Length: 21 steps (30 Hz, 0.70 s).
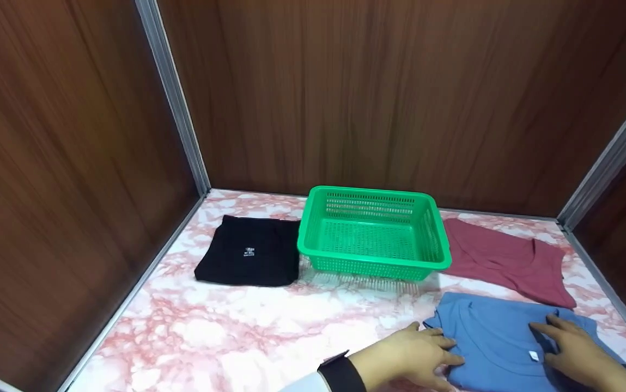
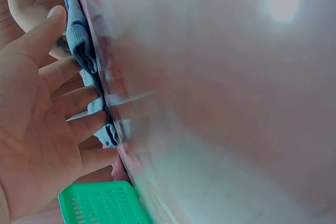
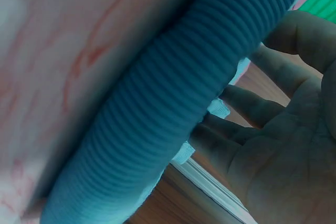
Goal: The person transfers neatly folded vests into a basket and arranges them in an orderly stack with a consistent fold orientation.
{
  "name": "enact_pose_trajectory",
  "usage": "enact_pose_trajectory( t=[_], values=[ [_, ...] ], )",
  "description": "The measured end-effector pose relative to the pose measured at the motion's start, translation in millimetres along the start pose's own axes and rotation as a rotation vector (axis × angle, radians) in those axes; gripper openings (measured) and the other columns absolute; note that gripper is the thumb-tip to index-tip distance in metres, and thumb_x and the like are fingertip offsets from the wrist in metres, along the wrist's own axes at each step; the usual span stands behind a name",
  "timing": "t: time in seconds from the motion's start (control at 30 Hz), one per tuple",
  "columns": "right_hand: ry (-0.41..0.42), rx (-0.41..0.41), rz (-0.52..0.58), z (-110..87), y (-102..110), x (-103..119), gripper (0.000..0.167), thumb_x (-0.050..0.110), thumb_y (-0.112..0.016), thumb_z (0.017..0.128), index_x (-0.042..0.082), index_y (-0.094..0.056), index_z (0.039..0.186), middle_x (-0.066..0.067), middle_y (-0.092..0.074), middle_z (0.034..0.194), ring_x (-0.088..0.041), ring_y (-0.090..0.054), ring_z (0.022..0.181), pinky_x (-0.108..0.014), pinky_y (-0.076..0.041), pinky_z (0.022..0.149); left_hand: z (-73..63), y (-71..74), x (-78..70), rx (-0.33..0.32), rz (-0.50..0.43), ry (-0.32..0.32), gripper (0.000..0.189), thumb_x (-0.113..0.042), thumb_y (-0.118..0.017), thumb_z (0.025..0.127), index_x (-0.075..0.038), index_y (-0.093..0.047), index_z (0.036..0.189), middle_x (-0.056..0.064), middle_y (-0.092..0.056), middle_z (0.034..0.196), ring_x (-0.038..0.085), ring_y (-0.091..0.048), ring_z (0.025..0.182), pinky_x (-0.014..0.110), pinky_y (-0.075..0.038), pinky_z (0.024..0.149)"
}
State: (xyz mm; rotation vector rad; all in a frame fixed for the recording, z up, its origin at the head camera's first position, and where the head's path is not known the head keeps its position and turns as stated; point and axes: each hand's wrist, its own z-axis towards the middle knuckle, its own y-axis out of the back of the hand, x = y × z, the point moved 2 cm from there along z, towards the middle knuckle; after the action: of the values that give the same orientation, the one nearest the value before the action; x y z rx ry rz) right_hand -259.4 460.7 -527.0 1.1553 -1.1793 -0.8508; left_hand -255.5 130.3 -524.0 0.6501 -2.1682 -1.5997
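Note:
A folded blue T-shirt [image 1: 500,326] lies at the front right of the table, its round neckline and small white label facing up. My left hand [image 1: 413,355] is at its left edge, the fairly straight fingertips touching the cloth. Over the shirt's right part rests my right hand [image 1: 574,348], fingers spread and lightly bent. In the left wrist view, the fingers [image 2: 79,100] reach toward the layered edge of the blue cloth [image 2: 81,43]. A ribbed blue band [image 3: 157,82] fills much of the right wrist view, in front of the right hand [image 3: 283,145].
Behind stands a green plastic basket [image 1: 372,260] with nothing in it. A folded black garment [image 1: 253,239] lies to its left, a folded dark pink top [image 1: 509,256] to its right. Brown wood-look panels [image 1: 372,98] enclose the marbled table [image 1: 236,337] at back and sides.

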Motion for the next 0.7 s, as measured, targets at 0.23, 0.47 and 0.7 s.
enact_pose_trajectory(
  t=[0.23,0.47,0.7],
  values=[
    [-0.011,0.03,0.004,0.3,1.2,0.9,0.062,0.007,-0.072,0.076,-0.008,-0.059,0.134,-0.049,-0.042,0.137,-0.072,-0.037,0.124,-0.083,-0.034,0.091,-1.1,2.6,0.3,-0.02,-0.018,-0.012,0.059,-0.075,-0.048,0.094,-0.06,-0.035,0.149,-0.03,-0.025,0.162,0.004,-0.02,0.153,0.04,-0.029,0.122],
    [-0.012,-0.008,0.001,-2.4,1.1,3.6,0.061,0.008,-0.073,0.075,-0.006,-0.061,0.133,-0.046,-0.046,0.137,-0.071,-0.039,0.124,-0.083,-0.034,0.09,-3.0,5.6,2.9,0.013,-0.081,-0.006,0.057,-0.071,-0.053,0.095,-0.06,-0.036,0.148,-0.031,-0.025,0.161,0.004,-0.019,0.154,0.041,-0.03,0.122],
    [-0.007,-0.03,-0.009,-6.6,0.9,11.4,0.061,0.01,-0.075,0.073,-0.004,-0.063,0.131,-0.043,-0.05,0.135,-0.068,-0.043,0.123,-0.081,-0.037,0.09,-9.8,8.7,5.3,0.003,-0.085,-0.016,0.055,-0.069,-0.056,0.094,-0.058,-0.042,0.147,-0.03,-0.03,0.159,0.005,-0.025,0.152,0.043,-0.033,0.12]
  ],
)
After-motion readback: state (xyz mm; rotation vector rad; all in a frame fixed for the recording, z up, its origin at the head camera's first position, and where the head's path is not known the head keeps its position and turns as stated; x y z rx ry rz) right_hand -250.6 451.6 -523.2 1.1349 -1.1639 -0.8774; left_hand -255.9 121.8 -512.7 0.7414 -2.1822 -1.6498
